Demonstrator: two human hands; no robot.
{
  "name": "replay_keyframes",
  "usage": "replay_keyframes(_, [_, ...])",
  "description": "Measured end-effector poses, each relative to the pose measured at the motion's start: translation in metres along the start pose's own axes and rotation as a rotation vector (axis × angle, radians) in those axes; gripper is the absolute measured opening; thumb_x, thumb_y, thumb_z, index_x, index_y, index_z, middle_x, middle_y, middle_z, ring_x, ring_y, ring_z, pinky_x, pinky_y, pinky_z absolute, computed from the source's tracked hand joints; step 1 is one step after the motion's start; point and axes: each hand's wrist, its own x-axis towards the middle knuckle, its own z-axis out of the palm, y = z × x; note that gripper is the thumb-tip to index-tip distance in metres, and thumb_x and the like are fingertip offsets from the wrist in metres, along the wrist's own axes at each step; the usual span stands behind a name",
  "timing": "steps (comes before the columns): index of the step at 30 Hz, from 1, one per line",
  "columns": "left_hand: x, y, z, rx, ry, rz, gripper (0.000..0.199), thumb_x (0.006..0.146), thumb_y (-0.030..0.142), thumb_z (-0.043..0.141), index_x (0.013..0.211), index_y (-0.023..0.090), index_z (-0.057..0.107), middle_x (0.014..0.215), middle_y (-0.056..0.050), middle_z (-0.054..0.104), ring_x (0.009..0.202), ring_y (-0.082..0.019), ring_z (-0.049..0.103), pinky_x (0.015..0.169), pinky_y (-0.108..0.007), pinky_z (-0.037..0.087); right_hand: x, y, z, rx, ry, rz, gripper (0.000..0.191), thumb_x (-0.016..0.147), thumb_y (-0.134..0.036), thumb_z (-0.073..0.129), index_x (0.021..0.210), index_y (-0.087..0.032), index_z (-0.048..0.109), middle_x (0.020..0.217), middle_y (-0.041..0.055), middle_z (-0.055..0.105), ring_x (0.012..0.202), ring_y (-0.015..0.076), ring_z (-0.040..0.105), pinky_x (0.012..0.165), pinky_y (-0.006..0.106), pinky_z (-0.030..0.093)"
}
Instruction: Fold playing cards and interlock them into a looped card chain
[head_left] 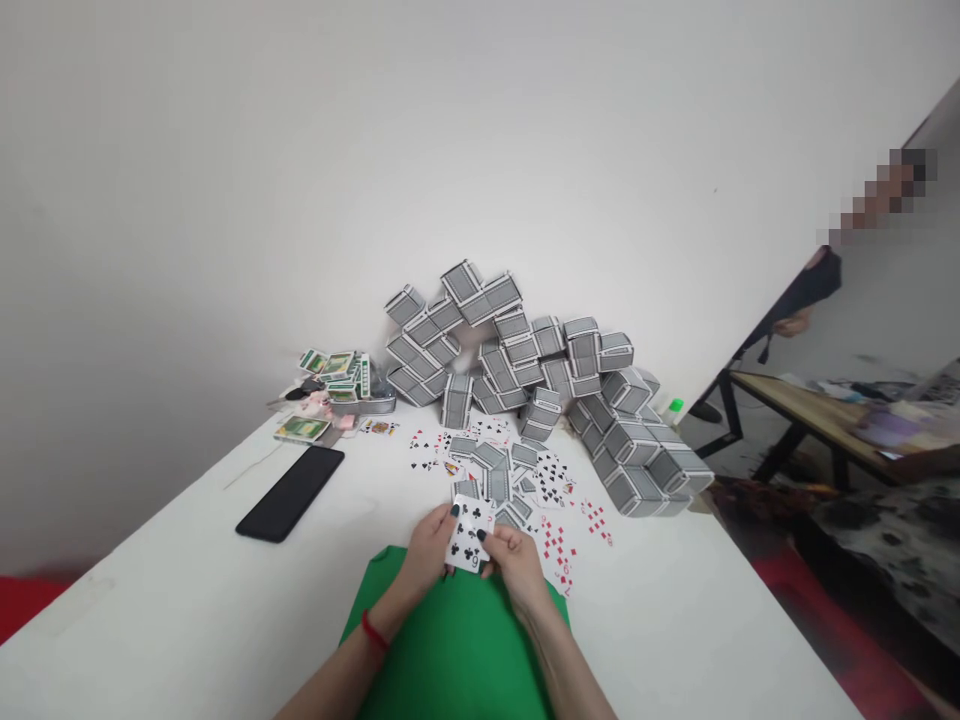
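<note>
My left hand (433, 540) pinches the left edge of a six of clubs playing card (466, 535), with the thumb on its face. On the card's right edge, my right hand (514, 560) closes in the same way. Whether more cards lie behind the top one, I cannot tell. Just beyond my hands, loose playing cards (495, 475) are scattered face up and face down on the white table. A face-up diamond card (555, 545) lies beside my right hand. Farther back stand many grey-backed card blocks (506, 350), stacked in a stepped heap against the wall.
A black phone (291, 495) lies on the white table (187, 590) to the left. Behind it are green-and-white card boxes (341, 370). More grey blocks (637, 450) line the right edge. Beyond a partition, another person (802, 290) is near a wooden table (817, 400).
</note>
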Motion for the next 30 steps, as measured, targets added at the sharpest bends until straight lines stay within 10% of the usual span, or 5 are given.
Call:
replay_keyframes(5, [0.009,-0.001,-0.009,-0.195,-0.147,-0.055,0.033,0.073,0.047,0.044,0.071,0.015,0.049,0.050,0.005,0.047,0.041,-0.009,0.041,0.040,-0.021,0.033,0.000,-0.004,-0.002,0.086,-0.027,0.036,0.033,0.056,-0.046,0.069,0.059,-0.014,0.060,0.051,0.0001,0.059,0.039,0.0088,0.046,0.042,0.021,0.040])
replay_keyframes(17, [0.002,-0.006,-0.003,0.675,0.163,0.229,0.024,0.084,0.028,0.028,0.073,0.020,0.048,0.054,0.001,0.050,0.049,-0.015,0.049,0.048,-0.024,0.029,0.003,0.003,-0.002,-0.105,-0.083,-0.044,0.031,0.067,-0.046,0.055,0.061,-0.016,0.054,0.051,-0.0030,0.054,0.044,0.0109,0.051,0.045,0.022,0.043])
replay_keyframes(30, [-0.017,-0.002,0.016,0.625,0.146,0.286,0.023,0.085,0.027,0.028,0.081,0.020,0.050,0.060,-0.004,0.058,0.053,-0.017,0.055,0.050,-0.025,0.034,-0.008,0.014,0.008,-0.606,0.269,-0.264,0.022,0.074,-0.035,0.049,0.074,-0.019,0.063,0.057,0.0040,0.060,0.049,0.0160,0.050,0.050,0.026,0.035])
